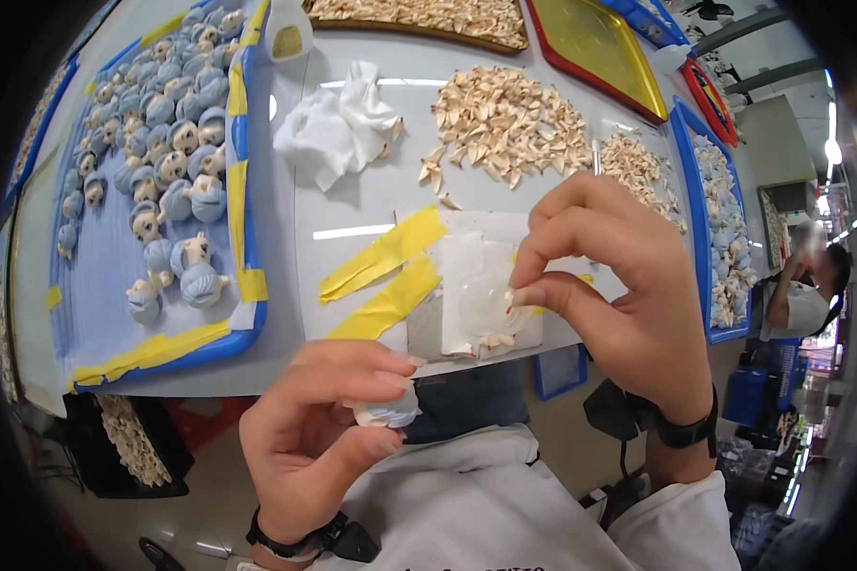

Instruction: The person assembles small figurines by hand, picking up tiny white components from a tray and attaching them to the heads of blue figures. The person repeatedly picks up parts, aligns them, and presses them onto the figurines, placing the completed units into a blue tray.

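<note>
My left hand [328, 428], near the table's front edge, pinches a small doll head [388, 409] with blue hair between thumb and fingers. Its face cannot be made out. My right hand [605, 271] has thumb and forefinger pressed together above a white pad [462, 285] with a glossy, clear-looking patch on it. Whatever is in that pinch is too small to name. A few small cream pointed pieces [495, 341] lie at the pad's near edge. Yellow tape strips [386, 257] stick to the table left of the pad.
A blue tray [248, 328] of blue-haired doll heads [176, 152] stands at left. Beyond the pad are a crumpled white cloth [338, 124] and a heap of cream pieces [509, 124]. Another blue tray [714, 328] is at right; a yellow tray with a red rim [600, 48] lies behind.
</note>
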Demonstrator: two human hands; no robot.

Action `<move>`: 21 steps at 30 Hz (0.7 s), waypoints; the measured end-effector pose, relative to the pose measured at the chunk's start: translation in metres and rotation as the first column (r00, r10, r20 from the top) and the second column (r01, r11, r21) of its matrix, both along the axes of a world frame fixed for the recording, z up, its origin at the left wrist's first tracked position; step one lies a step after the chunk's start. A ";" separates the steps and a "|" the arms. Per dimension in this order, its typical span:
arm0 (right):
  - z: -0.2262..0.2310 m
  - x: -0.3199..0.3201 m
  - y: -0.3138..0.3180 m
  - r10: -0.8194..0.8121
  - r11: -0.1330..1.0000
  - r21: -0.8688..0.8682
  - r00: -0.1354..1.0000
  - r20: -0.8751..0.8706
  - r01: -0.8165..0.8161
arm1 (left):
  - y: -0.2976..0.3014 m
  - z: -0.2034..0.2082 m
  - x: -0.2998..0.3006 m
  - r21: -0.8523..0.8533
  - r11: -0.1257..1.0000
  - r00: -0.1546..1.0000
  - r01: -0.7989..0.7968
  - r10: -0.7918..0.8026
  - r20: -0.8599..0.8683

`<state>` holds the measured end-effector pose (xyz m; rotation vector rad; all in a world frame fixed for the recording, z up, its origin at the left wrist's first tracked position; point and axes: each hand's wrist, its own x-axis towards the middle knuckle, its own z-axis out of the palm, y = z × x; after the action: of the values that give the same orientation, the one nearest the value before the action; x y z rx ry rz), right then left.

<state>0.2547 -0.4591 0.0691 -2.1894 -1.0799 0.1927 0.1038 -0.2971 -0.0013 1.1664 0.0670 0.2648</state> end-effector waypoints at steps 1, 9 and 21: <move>0.001 -0.001 0.002 0.002 0.999 -0.042 0.997 0.080 0.001 | 0.001 -0.001 0.000 -0.036 0.999 1.000 0.002 -0.002 -0.001; 0.006 -0.006 0.008 0.033 0.994 -0.112 0.973 0.227 -0.007 | -0.013 0.012 0.013 -0.155 0.986 0.985 -0.056 0.029 -0.170; -0.012 -0.056 -0.005 0.067 0.920 0.388 0.949 -0.309 0.062 | -0.026 0.015 0.013 -0.092 0.995 0.999 -0.025 0.021 -0.037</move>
<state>0.1990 -0.4638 0.0567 -1.7241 -0.8534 0.2905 0.1170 -0.3234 0.0141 1.0794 0.1232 0.2586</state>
